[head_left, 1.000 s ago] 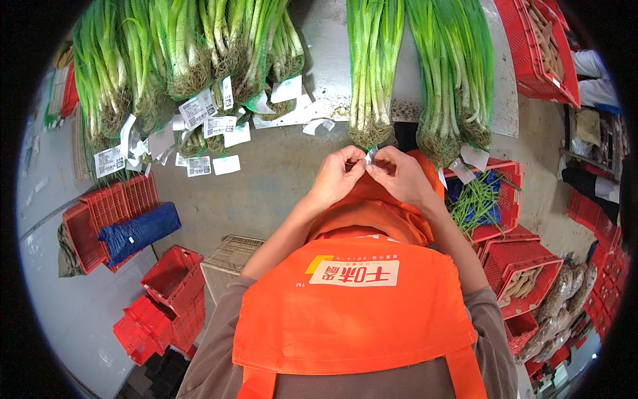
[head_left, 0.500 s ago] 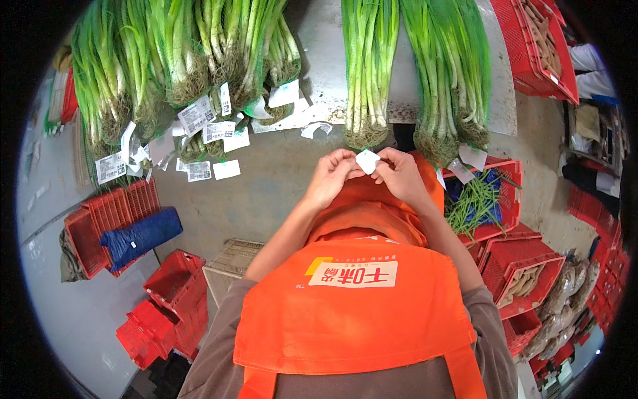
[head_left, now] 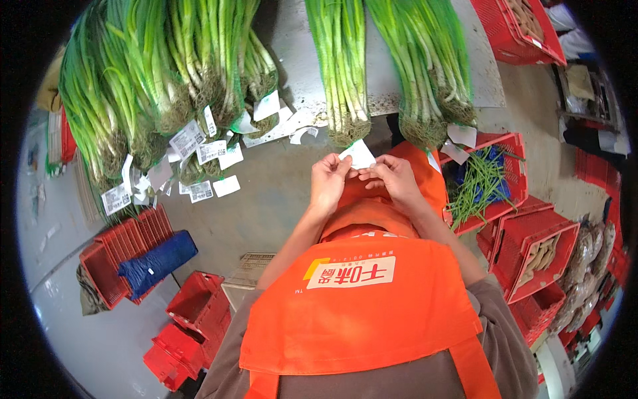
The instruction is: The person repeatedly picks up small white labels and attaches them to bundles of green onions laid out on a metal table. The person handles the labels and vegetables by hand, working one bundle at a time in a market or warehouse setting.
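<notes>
My left hand pinches the left edge of a white label. At the label's lower right edge, my right hand has its fingers curled together and pressed on it. This label hangs at the root end of a bundle of green onions in green netting, which lies on a metal table with its roots over the front edge. To the right is another netted bundle, with white labels at its roots. Several labelled bundles are heaped at the left.
Red crates stand at the lower left, near a blue wrapped bundle. On the right, one red crate holds loose green trimmings; another contains pale brown roots. A further red crate sits beyond the table's right end.
The label between my hands now lies flatter and shows more of its white face. My right fingers have drawn down to its lower edge. The whole view has shifted slightly.
</notes>
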{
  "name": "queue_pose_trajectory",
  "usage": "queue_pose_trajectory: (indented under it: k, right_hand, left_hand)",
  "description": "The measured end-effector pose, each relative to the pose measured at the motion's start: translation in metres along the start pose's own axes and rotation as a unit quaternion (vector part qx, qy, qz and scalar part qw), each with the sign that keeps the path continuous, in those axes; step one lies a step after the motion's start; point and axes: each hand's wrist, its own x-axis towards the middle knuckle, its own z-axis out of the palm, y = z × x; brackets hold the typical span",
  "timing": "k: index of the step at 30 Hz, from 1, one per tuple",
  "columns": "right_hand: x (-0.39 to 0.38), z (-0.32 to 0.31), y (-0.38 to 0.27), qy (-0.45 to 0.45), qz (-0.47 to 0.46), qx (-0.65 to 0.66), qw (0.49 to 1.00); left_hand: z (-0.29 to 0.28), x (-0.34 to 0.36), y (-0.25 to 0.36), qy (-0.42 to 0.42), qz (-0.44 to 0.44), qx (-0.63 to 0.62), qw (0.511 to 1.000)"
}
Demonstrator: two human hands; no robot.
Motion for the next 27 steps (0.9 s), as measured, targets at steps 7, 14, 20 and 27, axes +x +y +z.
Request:
queue_pose_trajectory:
  k: [7, 14, 20, 27]
  right_hand:
    - [0.022, -0.005, -0.015, 0.044, -0.103, -0.398, 0.91]
    - [0.038, 0.001, -0.013, -0.056, -0.149, -0.327, 0.932]
    - [0.01, -0.013, -0.004, -0.022, -0.012, -0.142, 0.989]
    - [-0.007, -0.012, 0.005, -0.032, 0.067, -0.087, 0.993]
  left_hand:
    - [-0.004, -0.001, 0.005, -0.031, 0.076, 0.218, 0.972]
    - [0.0, -0.003, 0.008, -0.017, 0.126, 0.23, 0.965]
    - [-0.002, -0.001, 0.009, 0.01, -0.039, -0.151, 0.988]
    - [0.003, -0.003, 0.023, -0.022, -0.108, -0.216, 0.97]
